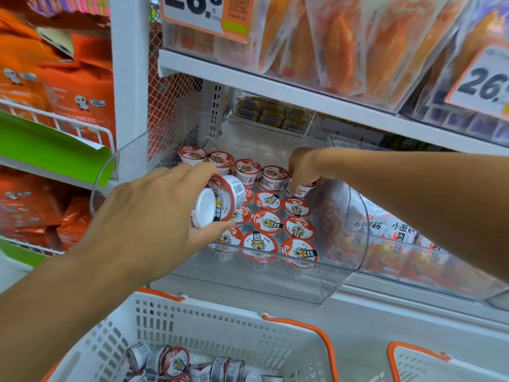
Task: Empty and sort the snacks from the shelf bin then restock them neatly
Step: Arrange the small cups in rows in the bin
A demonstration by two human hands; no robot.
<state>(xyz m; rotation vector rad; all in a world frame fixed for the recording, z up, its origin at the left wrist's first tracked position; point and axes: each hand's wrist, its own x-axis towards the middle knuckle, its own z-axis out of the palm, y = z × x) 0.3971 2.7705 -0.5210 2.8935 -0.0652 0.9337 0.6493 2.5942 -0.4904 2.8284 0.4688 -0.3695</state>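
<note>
1. My left hand (154, 213) has its grip around two stacked snack cups (220, 201), tipped sideways over the clear shelf bin (355, 216).
2. My right hand (303, 168) pinches one cup (303, 190) at the bin's back right.
3. Upright cups (268, 221) stand in rows inside the bin.
4. More cups (176, 361) lie jumbled in the white basket (220, 323) below.

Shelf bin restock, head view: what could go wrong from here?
1. The left hand holds two cups on their sides over the upright cups in the clear bin; one slipping could topple the neat rows.
2. The right hand is setting a cup into a tight gap by the bin's right wall; it may end up tilted.
3. A dropped cup could miss the basket below.
</note>
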